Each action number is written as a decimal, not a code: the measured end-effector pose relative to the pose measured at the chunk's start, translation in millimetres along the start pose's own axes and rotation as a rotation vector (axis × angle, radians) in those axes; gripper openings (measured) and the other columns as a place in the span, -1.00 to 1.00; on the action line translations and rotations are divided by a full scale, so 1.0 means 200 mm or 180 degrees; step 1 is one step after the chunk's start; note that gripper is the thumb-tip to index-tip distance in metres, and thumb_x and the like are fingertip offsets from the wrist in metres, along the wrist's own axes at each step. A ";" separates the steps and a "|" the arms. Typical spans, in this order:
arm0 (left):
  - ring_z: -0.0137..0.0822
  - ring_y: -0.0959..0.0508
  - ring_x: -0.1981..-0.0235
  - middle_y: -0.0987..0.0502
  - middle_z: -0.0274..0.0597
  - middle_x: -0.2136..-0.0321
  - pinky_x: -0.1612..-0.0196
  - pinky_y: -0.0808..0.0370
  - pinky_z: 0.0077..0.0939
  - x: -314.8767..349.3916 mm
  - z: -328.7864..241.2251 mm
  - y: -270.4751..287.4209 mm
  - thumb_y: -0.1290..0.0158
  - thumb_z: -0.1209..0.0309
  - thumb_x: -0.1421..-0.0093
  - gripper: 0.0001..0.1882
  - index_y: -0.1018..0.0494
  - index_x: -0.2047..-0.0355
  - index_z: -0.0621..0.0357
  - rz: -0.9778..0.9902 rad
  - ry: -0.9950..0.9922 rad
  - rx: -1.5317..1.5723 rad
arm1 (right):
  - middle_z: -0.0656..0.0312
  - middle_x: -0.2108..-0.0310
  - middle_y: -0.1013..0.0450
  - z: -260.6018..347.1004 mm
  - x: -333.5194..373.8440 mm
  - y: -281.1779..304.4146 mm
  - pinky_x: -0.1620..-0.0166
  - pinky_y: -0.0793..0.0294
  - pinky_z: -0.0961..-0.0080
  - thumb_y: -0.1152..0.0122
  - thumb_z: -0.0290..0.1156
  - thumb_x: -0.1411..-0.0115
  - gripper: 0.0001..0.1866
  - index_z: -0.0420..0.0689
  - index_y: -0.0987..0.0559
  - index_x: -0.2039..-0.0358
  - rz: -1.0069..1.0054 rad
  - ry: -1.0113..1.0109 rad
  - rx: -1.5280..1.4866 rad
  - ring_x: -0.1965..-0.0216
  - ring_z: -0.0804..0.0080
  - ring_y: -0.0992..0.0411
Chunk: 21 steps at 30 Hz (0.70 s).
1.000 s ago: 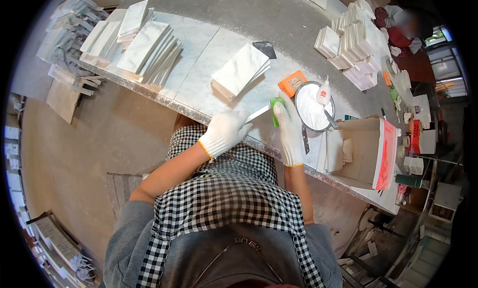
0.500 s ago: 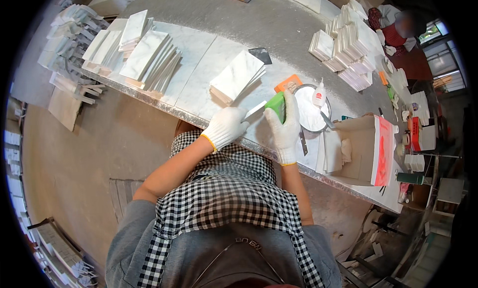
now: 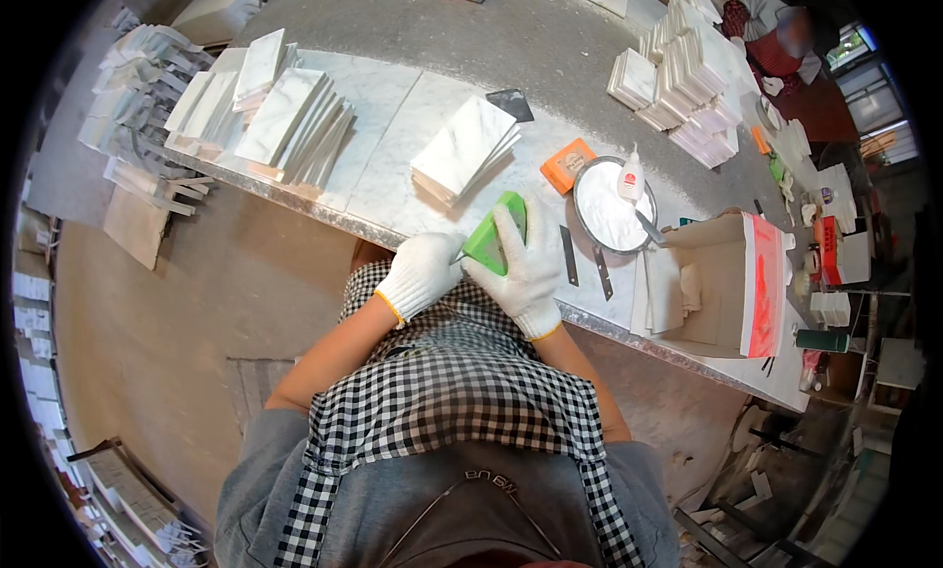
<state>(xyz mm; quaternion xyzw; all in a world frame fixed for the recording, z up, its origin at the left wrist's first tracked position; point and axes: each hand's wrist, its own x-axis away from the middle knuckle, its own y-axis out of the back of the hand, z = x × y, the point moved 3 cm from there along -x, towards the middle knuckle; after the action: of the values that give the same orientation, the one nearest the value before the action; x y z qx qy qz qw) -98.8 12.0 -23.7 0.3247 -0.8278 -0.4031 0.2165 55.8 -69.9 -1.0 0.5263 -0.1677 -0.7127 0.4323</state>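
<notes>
Both my hands wear white knitted gloves with yellow cuffs and meet at the front edge of the bench. In my right hand (image 3: 523, 273) is a green hand sanding block (image 3: 491, 242), gripped from its right side and tilted. My left hand (image 3: 422, 271) is closed just left of the block, gripping a thin white tile; the block and fingers hide nearly all of it. Just beyond the hands lies a stack of white marble tiles (image 3: 466, 147). An orange block (image 3: 567, 165) and a round pan of white powder (image 3: 609, 219) with a small bottle (image 3: 631, 183) sit farther right.
Tile stacks (image 3: 285, 121) stand at the left of the bench (image 3: 378, 126), others (image 3: 688, 77) at the far right. Two dark metal strips (image 3: 570, 255) lie right of my hands, before an open cardboard box (image 3: 722, 288). Another person (image 3: 781, 47) is at the far right.
My right hand has brought the green sanding block left and nearer me, against my left hand. The white tile, visible before, is now mostly covered. My left hand has shifted slightly left.
</notes>
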 end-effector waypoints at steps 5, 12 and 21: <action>0.15 -0.62 0.34 -0.60 0.12 0.44 0.21 -0.55 0.02 -0.02 0.03 -0.01 -0.14 0.19 -0.23 -0.71 -0.50 0.33 0.19 0.0131 -0.0030 -0.0072 | -0.23 -0.26 -0.26 -0.09 -0.07 0.02 -0.19 -0.35 -0.08 -0.49 0.04 0.00 -0.16 -0.08 -0.45 -0.24 -0.0052 -0.0391 0.0285 -0.17 -0.26 -0.30; 0.16 -0.62 0.34 -0.60 0.13 0.44 0.22 -0.55 0.02 -0.02 -0.01 0.01 -0.13 0.20 -0.23 -0.71 -0.50 0.34 0.22 0.0169 0.0048 -0.0074 | -0.20 -0.27 -0.26 -0.35 -0.16 0.10 -0.27 -0.27 -0.03 -0.48 0.02 -0.02 -0.17 -0.12 -0.45 -0.24 -0.0512 -0.1065 0.0483 -0.22 -0.23 -0.26; 0.14 -0.62 0.35 -0.60 0.11 0.44 0.22 -0.55 0.02 0.02 -0.05 0.00 -0.12 0.23 -0.24 -0.75 -0.52 0.32 0.19 -0.0055 -0.0079 -0.0124 | -0.17 -0.21 -0.32 -0.05 -0.23 0.09 -0.22 -0.29 0.00 -0.46 0.05 0.04 -0.24 -0.05 -0.58 -0.16 0.0493 -0.0597 0.0474 -0.20 -0.19 -0.28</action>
<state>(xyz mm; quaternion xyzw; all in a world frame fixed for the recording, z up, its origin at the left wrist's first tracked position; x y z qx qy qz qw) -95.8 3.6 -16.9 0.3225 -0.8196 -0.4250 0.2091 76.1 -41.4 35.0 0.4734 -0.2998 -0.7090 0.4282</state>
